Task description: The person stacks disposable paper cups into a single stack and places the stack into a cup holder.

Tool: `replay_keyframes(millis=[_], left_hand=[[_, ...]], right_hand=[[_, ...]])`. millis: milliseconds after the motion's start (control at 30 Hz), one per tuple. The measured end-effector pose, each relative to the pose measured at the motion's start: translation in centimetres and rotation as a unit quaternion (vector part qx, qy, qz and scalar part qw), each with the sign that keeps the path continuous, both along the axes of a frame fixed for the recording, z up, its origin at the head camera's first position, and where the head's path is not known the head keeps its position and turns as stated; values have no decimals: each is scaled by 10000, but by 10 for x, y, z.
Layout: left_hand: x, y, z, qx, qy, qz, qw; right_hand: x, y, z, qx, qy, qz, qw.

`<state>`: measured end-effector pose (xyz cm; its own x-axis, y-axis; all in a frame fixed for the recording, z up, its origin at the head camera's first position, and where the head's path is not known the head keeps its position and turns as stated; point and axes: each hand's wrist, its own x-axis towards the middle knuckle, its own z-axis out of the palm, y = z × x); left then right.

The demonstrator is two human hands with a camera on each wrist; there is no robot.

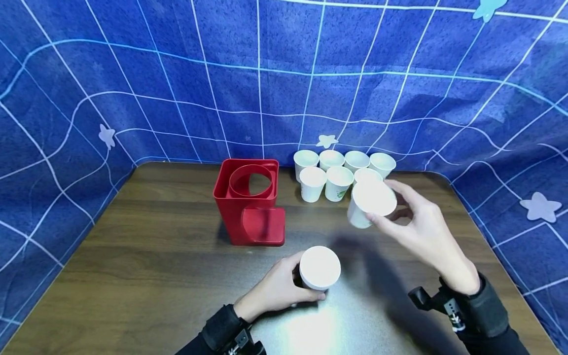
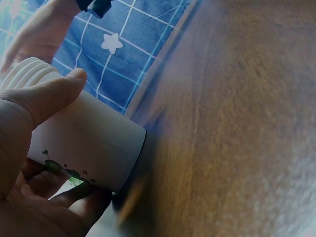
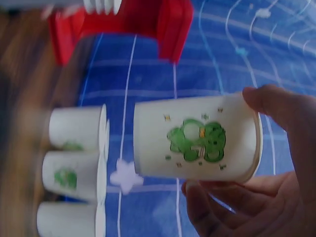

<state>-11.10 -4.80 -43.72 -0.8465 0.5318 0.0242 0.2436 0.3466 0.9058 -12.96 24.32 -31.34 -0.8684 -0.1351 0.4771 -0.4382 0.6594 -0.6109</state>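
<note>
My left hand [image 1: 280, 285] grips a stack of nested white paper cups [image 1: 320, 266] low over the near middle of the table. In the left wrist view several rims of the stack [image 2: 29, 74] show by the thumb, and a small green print is on the outer wall. My right hand [image 1: 423, 224] pinches a white paper cup [image 1: 360, 213] near its rim, thumb on one side and fingers on the other. A green bear print [image 3: 197, 140] marks that cup in the right wrist view. It overlaps the near right end of two rows of standing cups [image 1: 338, 183].
A red plastic stand [image 1: 263, 228] with a round ring at its top and a flat foot stands left of the cup rows. The brown wooden table [image 1: 146, 256] ends at a blue cloth backdrop [image 1: 230, 88] with white lines and stars, behind and at both sides.
</note>
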Motion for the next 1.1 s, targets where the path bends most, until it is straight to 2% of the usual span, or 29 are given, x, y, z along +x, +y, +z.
replay_keyframes(millis=[267,500,767,1100], left_hand=[[1,0,1,81,14,-19,10000],[1,0,1,-82,93,66,9999],[2,0,1,-278,123,164,9994],[3,-1,2,-213,86,162,9996]], right_hand=[[21,-29,0,-64,-104,1248,9921],[30,-44,-4,-124,-258,1875,9819],[31,-57,-16,-34,-430,2314,9719],[29,-59,-33,444,-375,2223,9733]])
